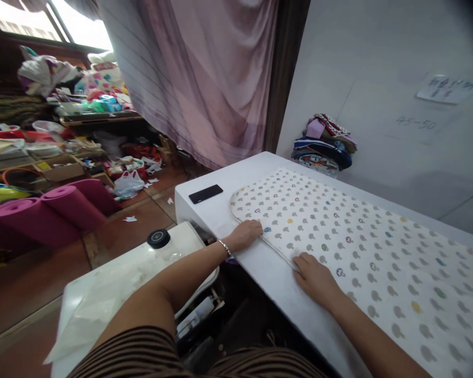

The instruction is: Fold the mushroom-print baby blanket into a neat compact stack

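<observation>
A white padded mat (299,210) with rounded corners, a bound edge and a print of small grey and coloured motifs lies spread on the white table (240,178). My left hand (245,235), with a bracelet at the wrist, grips the mat's near edge close to its left end, fingers curled over the border. Further right along that same edge, my right hand (315,277) holds the border between thumb and bent fingers. The thumb tips are partly hidden. Beyond my left hand a black phone (206,193) lies flat on the tabletop.
A smaller white side table (130,268) at my left bears a round black-lidded object (158,239) and translucent sheeting. Folded clothes (323,147) are stacked against the wall. Pink rolls (67,207), boxes and bags crowd the floor at left. A pink curtain (216,73) hangs behind.
</observation>
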Motion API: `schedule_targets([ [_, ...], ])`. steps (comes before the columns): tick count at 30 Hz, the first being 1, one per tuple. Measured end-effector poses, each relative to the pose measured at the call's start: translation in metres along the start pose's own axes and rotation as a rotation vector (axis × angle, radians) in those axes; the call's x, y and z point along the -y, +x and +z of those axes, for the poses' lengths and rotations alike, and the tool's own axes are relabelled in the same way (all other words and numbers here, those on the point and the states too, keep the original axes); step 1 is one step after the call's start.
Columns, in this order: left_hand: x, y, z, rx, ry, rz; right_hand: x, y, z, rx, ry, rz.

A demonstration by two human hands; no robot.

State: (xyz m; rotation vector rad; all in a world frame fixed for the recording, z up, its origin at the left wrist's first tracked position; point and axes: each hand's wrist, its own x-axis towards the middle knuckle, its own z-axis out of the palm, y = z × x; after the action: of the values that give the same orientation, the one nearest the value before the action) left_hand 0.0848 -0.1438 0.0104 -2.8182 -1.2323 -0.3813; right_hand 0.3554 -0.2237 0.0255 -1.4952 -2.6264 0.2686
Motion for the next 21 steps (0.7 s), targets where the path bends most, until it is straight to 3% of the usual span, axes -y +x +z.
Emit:
schedule_targets([
  [5,-0.002,-0.003,0.002,-0.021,-0.018,-0.049,0.014,0.03,0.003,0.006,-0.074,-0.033],
  [10,0.002,-0.014,0.001,-0.088,-0.089,-0.089,0.017,0.039,0.01,-0.003,-0.074,-0.045],
  [16,0.036,-0.027,-0.012,-0.204,-0.076,-0.391,0.012,0.041,0.011,-0.035,0.011,-0.043],
  [18,0.048,-0.027,-0.015,-0.184,-0.062,-0.395,0.011,0.044,0.01,-0.023,0.007,-0.032],
  [21,0.06,-0.025,-0.019,-0.078,-0.042,-0.295,0.01,0.048,0.011,0.01,-0.02,-0.014],
])
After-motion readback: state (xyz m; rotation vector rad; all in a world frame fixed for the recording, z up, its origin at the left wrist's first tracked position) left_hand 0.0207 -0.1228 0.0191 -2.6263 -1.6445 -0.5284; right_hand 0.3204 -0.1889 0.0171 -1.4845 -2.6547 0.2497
